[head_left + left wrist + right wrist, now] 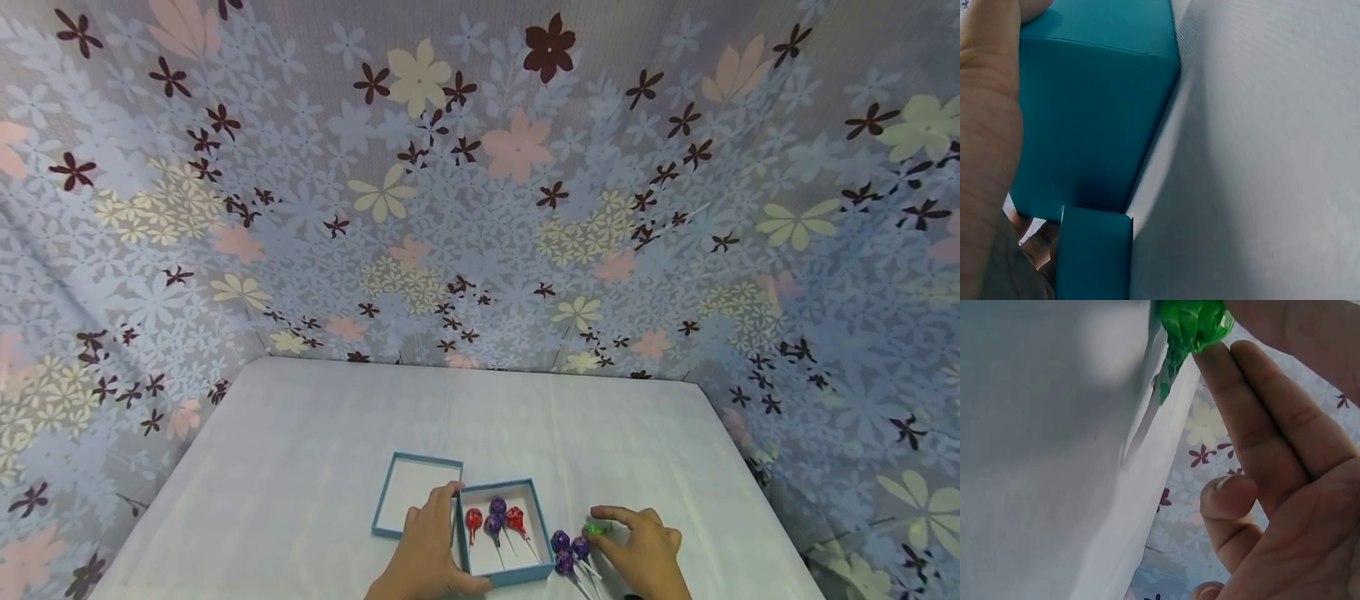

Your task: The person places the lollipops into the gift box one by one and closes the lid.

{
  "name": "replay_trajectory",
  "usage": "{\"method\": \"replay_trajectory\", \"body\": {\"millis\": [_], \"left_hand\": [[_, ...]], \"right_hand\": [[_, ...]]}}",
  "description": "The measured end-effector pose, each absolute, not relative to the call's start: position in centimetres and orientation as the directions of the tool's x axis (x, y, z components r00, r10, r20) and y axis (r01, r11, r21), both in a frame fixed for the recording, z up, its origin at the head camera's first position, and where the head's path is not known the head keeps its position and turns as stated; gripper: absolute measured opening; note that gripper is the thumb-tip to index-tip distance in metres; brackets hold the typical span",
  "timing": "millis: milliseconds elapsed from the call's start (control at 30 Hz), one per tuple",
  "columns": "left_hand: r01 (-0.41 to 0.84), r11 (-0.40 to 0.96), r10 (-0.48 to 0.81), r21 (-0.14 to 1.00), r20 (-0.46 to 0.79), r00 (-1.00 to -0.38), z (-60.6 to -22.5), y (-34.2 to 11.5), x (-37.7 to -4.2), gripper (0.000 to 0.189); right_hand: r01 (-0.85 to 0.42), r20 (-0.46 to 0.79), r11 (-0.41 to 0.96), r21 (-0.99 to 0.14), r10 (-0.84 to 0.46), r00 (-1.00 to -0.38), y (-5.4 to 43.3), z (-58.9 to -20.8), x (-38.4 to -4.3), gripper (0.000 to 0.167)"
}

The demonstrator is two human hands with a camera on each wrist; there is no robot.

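Observation:
My left hand (427, 542) holds an open blue box (517, 575) at its left side, the thumb along the front wall and fingers near the back corner. Two red lollipops (474, 518) and two purple lollipops (492, 524) lie inside it. The left wrist view shows the box's teal outer wall (1091, 119) close by the palm. To the right of the box, my right hand (643, 550) pinches a green-wrapped lollipop (597, 528) by its head between thumb and fingers. Its white stick points down along the cloth in the right wrist view.
The box lid (408, 496) lies inner side up, just left of the box and partly behind my left hand. Several purple lollipops (562, 562) are bunched between the box and my right hand. White cloth covers the table (322, 433); flowered fabric (480, 208) hangs around it.

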State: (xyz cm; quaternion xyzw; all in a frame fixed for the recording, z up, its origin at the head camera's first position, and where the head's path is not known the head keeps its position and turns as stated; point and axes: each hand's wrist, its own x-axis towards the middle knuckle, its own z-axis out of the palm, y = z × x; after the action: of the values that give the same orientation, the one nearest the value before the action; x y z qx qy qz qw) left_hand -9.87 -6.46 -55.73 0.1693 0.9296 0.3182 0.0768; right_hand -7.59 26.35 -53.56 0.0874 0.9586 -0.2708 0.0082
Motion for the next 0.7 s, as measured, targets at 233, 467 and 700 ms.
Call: {"method": "replay_trajectory", "body": {"millis": [233,467,700], "left_hand": [[0.243,0.745,0.356,0.622,-0.063,-0.932,-55.74,-6.34,-9.98,0.138],[0.265,0.754,0.358,0.601,-0.038,-0.933,-55.72,-6.13,-10.11,0.138],[0.258,0.755,0.354,0.603,-0.044,-0.934,-55.72,-6.33,-10.02,0.137]], "right_hand": [[0.191,-0.074,0.84,-0.508,0.179,-0.981,26.7,-53.62,-7.53,0.029],[0.138,-0.038,0.832,-0.537,0.14,-0.989,26.81,-53.67,-7.8,0.028],[0.135,-0.063,0.828,-0.545,0.12,-0.991,26.7,-53.91,-7.75,0.028]]}}
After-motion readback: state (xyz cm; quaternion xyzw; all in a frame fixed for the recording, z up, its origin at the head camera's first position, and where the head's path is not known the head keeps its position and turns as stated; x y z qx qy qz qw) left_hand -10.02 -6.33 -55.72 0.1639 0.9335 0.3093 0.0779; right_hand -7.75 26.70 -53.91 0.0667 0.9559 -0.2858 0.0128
